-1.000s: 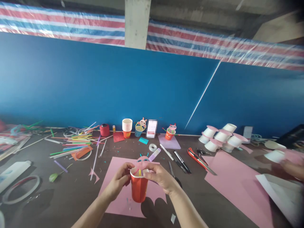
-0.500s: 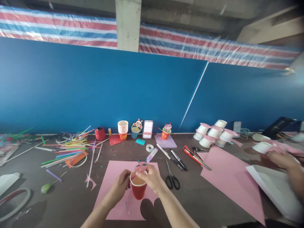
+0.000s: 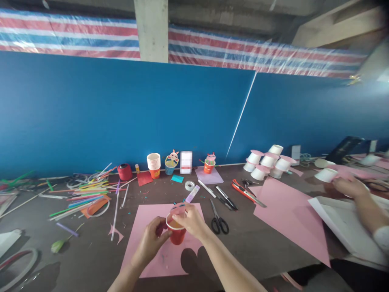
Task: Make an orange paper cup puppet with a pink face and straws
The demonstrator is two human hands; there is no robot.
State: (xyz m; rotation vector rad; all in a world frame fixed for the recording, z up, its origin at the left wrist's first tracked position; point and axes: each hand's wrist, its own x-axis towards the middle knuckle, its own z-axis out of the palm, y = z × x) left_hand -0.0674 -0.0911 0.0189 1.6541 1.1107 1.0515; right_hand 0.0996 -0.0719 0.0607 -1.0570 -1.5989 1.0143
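Hands (image 3: pixel 152 239) (image 3: pixel 190 219) gripping red cup (image 3: pixel 176 234), cluttered brown table (image 3: pixel 91 251), blue wall (image 3: pixel 121 113).

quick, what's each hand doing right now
Left hand: closed around the side of the red paper cup.
Right hand: fingers pinch the pink paper cut-out at the cup's rim.

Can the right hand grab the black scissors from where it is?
Probably yes. The black scissors lie flat just right of the right hand, with nothing between them. But that hand is busy at the red cup, so it must let go first.
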